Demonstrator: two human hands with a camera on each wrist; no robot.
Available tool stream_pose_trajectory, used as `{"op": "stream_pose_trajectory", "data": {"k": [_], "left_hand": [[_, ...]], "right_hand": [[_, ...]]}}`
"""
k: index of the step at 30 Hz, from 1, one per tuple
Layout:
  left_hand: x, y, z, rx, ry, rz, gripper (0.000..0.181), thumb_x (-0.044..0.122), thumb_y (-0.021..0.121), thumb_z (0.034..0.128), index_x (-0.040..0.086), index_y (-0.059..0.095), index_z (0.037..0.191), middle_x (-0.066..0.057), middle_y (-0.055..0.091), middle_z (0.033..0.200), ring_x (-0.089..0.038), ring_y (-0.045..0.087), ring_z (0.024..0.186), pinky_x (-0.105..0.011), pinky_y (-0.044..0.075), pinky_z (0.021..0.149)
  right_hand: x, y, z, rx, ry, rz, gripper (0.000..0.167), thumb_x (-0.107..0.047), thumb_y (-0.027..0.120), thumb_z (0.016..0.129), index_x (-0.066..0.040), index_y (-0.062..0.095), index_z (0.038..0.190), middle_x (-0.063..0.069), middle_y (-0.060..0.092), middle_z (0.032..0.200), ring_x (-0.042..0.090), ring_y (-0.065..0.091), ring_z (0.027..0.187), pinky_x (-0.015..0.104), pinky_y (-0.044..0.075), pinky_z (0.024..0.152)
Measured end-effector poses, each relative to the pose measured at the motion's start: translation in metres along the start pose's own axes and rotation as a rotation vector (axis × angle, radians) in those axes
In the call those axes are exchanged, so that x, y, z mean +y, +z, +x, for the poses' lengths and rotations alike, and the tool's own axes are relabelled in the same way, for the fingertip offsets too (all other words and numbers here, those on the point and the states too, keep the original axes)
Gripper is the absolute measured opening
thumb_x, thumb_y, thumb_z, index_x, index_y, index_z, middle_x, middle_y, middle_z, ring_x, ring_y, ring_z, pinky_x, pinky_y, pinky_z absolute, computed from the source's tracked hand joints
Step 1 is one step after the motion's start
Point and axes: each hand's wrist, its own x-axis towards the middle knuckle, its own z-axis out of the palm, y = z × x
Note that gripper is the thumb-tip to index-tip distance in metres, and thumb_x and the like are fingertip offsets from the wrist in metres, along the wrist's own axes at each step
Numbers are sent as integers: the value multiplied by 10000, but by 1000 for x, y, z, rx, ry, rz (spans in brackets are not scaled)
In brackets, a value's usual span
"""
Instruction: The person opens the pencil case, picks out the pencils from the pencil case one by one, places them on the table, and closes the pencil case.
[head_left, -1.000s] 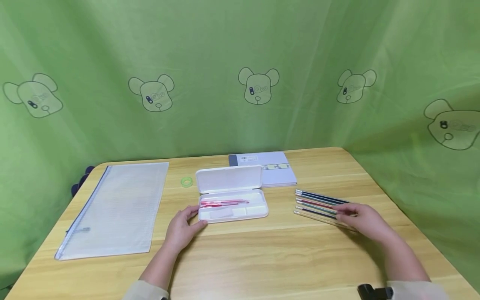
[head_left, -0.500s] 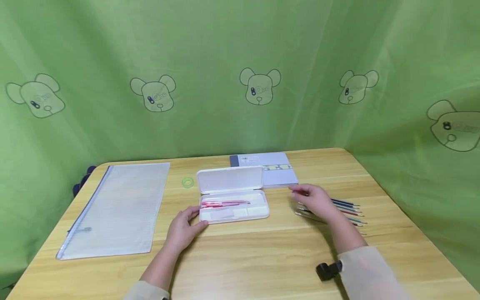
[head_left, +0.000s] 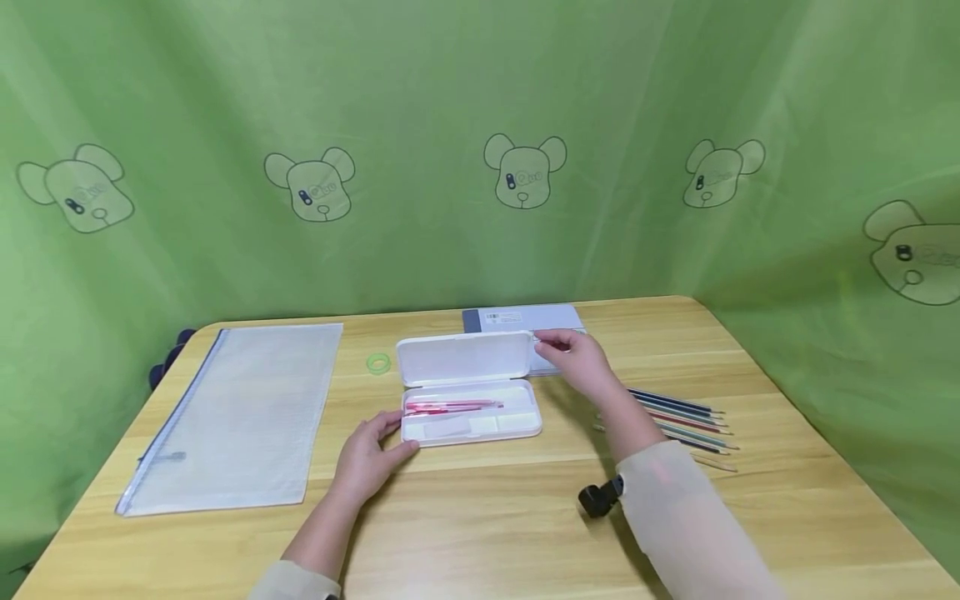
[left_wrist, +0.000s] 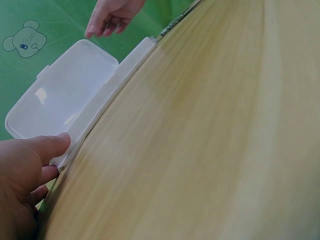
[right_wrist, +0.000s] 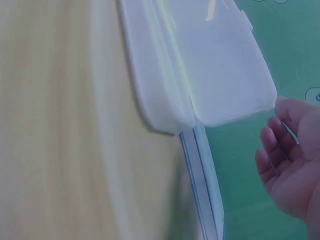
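A white pencil case (head_left: 517, 423) stands on the table with its lid (head_left: 465, 358) raised. Red pens (head_left: 450, 406) and a white eraser (head_left: 446, 427) lie in its tray. My left hand (head_left: 366, 458) holds the case's left end, thumb at the front corner and fingers along the side; the left wrist view shows the thumb (left_wrist: 57, 144) on the rim. My right hand (head_left: 581, 362) is at the lid's upper right corner. In the right wrist view its thumb (right_wrist: 290, 107) meets or nearly meets that corner, and the other fingers are loosely bent, holding nothing.
Several pencils (head_left: 686, 418) lie in a row at the right, partly under my right forearm. A notebook (head_left: 525, 317) lies behind the case. A green tape ring (head_left: 378, 362) sits to its left, and a translucent zip pouch (head_left: 240, 417) lies farther left. Green curtain surrounds the table.
My right hand has left the pencils and moved left and away from me to the raised lid's corner. My left hand has stayed on the case.
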Motion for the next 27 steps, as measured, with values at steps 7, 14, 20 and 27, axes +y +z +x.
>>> {"op": "stream_pose_trajectory", "data": {"k": [7,14,20,27], "left_hand": [[1,1,1,-4,2,7,512,263,760,846,58,612,1290,-113,675,1271,-378,500,1321,-547,318,1162],[1,1,2,-5,4,12,517,264,761,844,55,610,1291,-118,673,1271,-381,489,1335,-551,281,1186],[-1,1,2,-1,-1,8,520,261,762,842,59,608,1296,-113,675,1270,-382,486,1337,-551,291,1179],[-2,1,1,2,17,6,520,250,761,844,43,605,1294,-128,673,1266,-379,496,1330,-545,287,1184]], "right_hand": [[-9,3,13,-11,24,28,368,-260,604,969,-44,637,1265,181,653,1247,299,593,1144,402,507,973],[-10,6,9,-6,9,25,328,-253,618,962,-31,667,1197,174,674,1179,271,600,1072,323,497,907],[-3,10,-6,13,-25,47,288,-252,647,943,-48,682,1142,139,680,1092,210,580,958,282,496,821],[4,14,-29,8,-24,94,248,-263,685,916,-43,692,1029,64,673,961,159,567,887,267,493,795]]}}
